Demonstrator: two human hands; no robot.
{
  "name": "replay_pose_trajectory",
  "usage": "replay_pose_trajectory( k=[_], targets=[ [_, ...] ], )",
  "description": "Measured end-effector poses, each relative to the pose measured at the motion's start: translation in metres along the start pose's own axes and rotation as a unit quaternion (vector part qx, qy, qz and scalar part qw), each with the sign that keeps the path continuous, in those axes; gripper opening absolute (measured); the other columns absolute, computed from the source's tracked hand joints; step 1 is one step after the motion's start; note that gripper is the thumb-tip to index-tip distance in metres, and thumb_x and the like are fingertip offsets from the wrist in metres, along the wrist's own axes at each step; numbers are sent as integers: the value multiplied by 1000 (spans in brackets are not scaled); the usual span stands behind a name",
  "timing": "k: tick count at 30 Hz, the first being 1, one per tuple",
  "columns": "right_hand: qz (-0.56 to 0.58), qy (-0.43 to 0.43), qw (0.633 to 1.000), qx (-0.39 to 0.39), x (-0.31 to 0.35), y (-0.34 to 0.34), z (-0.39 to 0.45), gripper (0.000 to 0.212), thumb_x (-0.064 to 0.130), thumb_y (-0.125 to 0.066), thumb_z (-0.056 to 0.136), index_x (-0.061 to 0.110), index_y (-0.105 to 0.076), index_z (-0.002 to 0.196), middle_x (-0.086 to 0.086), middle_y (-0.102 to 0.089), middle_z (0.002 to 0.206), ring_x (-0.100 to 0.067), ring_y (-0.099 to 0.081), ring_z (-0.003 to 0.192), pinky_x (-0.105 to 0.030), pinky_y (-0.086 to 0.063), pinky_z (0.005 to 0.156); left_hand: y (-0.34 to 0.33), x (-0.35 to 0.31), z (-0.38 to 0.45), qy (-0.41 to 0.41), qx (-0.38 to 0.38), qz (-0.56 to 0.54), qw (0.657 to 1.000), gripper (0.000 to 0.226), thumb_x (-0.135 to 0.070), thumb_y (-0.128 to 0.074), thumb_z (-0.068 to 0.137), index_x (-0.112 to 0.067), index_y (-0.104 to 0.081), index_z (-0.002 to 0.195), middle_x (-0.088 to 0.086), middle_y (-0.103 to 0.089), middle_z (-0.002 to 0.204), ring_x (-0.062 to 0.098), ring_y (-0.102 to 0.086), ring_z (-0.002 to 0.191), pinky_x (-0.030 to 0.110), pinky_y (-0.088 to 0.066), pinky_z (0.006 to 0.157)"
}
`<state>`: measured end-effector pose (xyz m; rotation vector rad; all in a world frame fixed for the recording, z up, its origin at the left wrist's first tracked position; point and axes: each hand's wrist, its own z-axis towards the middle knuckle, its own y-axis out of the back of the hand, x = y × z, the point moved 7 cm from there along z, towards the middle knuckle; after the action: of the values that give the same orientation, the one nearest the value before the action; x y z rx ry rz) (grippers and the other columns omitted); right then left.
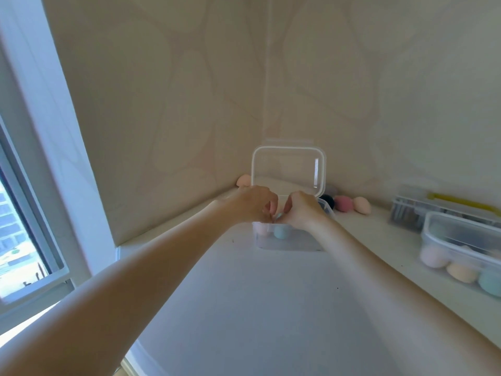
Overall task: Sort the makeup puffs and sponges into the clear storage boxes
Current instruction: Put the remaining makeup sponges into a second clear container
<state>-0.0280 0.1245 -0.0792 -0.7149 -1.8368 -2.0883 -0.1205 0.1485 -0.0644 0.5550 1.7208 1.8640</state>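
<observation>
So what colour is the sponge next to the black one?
Pink sponge, seen in the head view.

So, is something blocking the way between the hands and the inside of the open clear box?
Nothing visible does. The lid stands up at the back, so the open box is free from above. The left hand and right hand are already over its top, fingers curled together.

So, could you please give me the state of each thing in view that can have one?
Middle box: lid open, standing upright; holds sponges.
Right box: lid on, sponges inside.
Left hand: fingers curled over the middle box.
Right hand: fingers curled over the middle box.
Pink sponge: loose on the counter.
</observation>
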Motion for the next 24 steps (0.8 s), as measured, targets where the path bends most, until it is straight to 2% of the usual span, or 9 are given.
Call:
replay_pose_trajectory(
  k=[4, 7, 10, 11, 14, 16, 17, 21, 24],
  targets=[
    [3, -5, 1000, 23, 1, -4, 3, 35, 38, -70, 78, 11, -51, 67, -2, -49, 62, -22, -49, 70, -24, -37, 62, 1, -3, 0, -17, 6, -33, 999, 31, -29, -58, 88, -13, -58, 115, 3, -58, 116, 21, -57, 108, 29, -44, 90],
    [-15, -15, 999, 42, 1, -1, 4, 14, 21, -67, 80, 9, -63, 77, -1, -46, 59, -20, -46, 65, -23, -34, 51, -4, -4, 6, -28, 14, -32, 999, 30, -27, -61, 86, -16, -58, 114, -1, -60, 115, 19, -57, 100, 31, -46, 87],
    [49, -15, 995, 90, -1, 6, 5, 18, 3, -59, 83, -3, -70, 95, -12, -66, 79, -21, -63, 72, -25, -51, 69, -10, -2, 12, -33, 17, -34, 999, 24, -28, -62, 85, -18, -62, 106, -3, -64, 103, 14, -54, 83, 31, -48, 80],
    [93, -16, 993, 75, -3, 15, 7, 20, -2, -55, 84, -6, -70, 96, -15, -70, 84, -23, -66, 75, -29, -55, 76, -12, -1, 13, -34, 21, -37, 998, 22, -26, -62, 84, -19, -63, 105, -4, -64, 96, 12, -53, 81, 31, -49, 78],
    [243, -38, 961, -130, -24, 66, 16, 25, -8, -43, 84, -4, -67, 85, -18, -68, 73, -28, -65, 63, -36, -57, 69, -14, 2, 18, -43, 19, -70, 996, 20, -21, -65, 82, -20, -64, 102, -12, -57, 79, 10, -53, 76, 26, -47, 69],
    [225, -68, 939, -252, -52, 92, 21, 23, -4, -42, 82, 3, -64, 79, -22, -70, 83, -33, -68, 74, -44, -58, 76, -15, 3, 19, -44, 21, -84, 995, 20, -21, -67, 81, -19, -65, 101, -14, -55, 76, 10, -53, 76, 24, -46, 68],
    [191, -89, 941, -266, -63, 93, 23, 22, -2, -43, 84, 5, -64, 82, -21, -70, 90, -35, -68, 83, -46, -57, 81, -15, 4, 19, -43, 25, -90, 995, 20, -21, -67, 81, -19, -65, 101, -13, -56, 79, 11, -54, 76, 27, -48, 71],
    [69, -110, 977, -172, -95, 58, 35, 28, 0, -44, 91, 5, -66, 108, -16, -65, 115, -34, -60, 106, -36, -48, 93, -17, 3, 22, -46, 37, -79, 995, 23, -24, -67, 82, -21, -64, 105, -7, -62, 90, 14, -57, 84, 33, -52, 80],
    [2, -72, 992, -108, -98, 45, 48, 36, 5, -51, 91, 15, -59, 125, -12, -57, 127, -31, -53, 115, -27, -38, 85, -16, 3, 23, -49, 44, -89, 994, 23, -24, -67, 82, -21, -64, 105, -6, -63, 91, 14, -58, 86, 33, -52, 79]
  ],
)
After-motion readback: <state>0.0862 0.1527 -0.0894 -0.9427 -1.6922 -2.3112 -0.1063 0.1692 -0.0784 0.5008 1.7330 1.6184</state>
